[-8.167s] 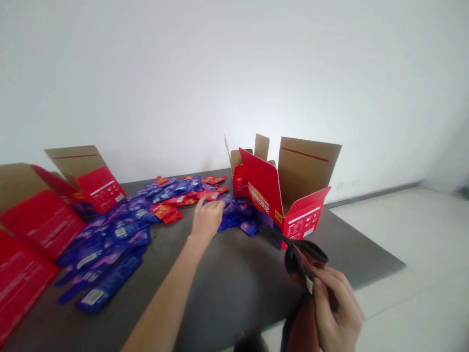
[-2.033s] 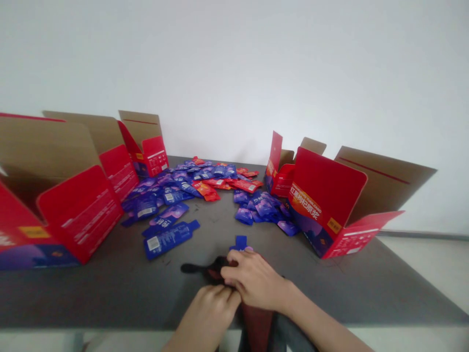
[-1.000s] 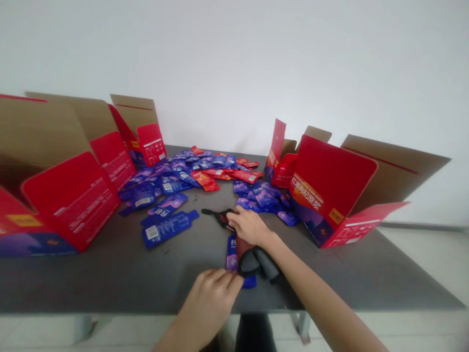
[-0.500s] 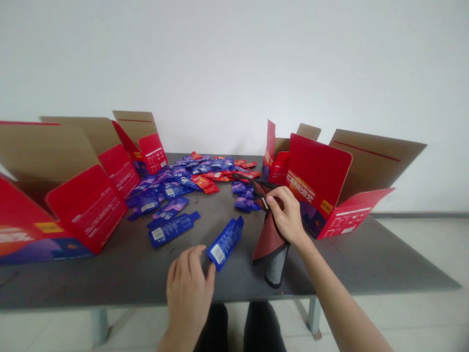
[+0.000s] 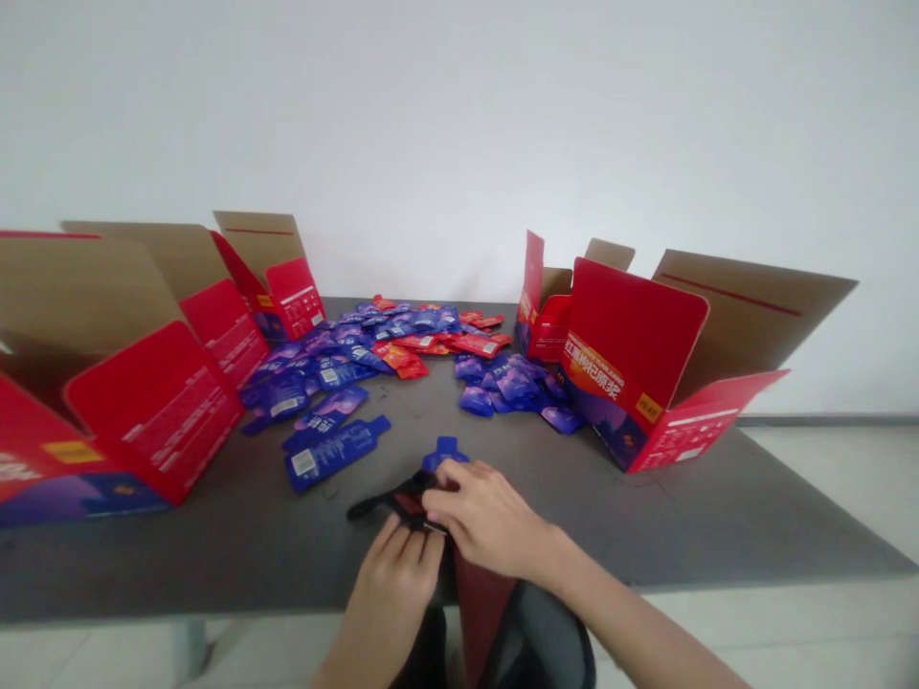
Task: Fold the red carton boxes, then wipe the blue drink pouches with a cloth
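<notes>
Both hands are together over the table's front edge, on a reddish-brown fabric piece with black edging, perhaps a bag. My right hand pinches its gathered top. My left hand is closed with curled fingers on the black strap end beside it. The fabric hangs down in front of the table, dark grey on one side. Just behind my right hand lies a blue pouch, partly covered by the hand. Two more blue pouches, including a flat spouted one, lie to the left.
A heap of blue, purple and red pouches spreads across the back of the grey table. A smaller purple pile lies right of it. Open red cartons stand at the left and right.
My right hand has brought the fabric piece left and towards me, off the purple pile. My left hand has left the blue pouch and closed on the fabric's strap end.
</notes>
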The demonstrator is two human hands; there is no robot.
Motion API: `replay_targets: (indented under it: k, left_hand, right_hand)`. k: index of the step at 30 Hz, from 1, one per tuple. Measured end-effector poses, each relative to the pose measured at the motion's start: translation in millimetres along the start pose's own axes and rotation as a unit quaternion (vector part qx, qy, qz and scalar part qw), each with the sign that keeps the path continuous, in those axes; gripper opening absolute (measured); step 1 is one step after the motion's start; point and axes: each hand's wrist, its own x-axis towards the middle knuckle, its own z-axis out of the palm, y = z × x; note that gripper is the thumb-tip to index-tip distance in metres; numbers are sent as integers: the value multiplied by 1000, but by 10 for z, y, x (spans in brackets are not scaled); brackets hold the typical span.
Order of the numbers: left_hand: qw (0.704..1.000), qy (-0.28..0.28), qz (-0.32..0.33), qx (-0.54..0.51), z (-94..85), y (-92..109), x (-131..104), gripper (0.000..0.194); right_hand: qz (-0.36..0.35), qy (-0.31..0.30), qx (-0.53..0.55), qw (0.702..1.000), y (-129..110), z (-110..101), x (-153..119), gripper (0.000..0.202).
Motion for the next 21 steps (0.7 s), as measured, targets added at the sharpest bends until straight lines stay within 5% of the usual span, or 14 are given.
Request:
replay_targets:
  k: [5,10,16,21]
  left_hand:
    - [1000,1,24,8,-40,24,34,40]
    - [997,-75,-12,9,-88,64,149,33]
    - [990,-137,-34,-9,-72,61,207,33]
    - [990,-134,-14,-30,-66,33,178,31]
  right_hand:
    - [6,-44,-52,998,220,281,250,16]
    - [88,-60,-98,989,536,247,608,19]
    - [38,18,-38,998,232,-99,408,21]
    - [-14,-56,-26,998,67,68,140,17]
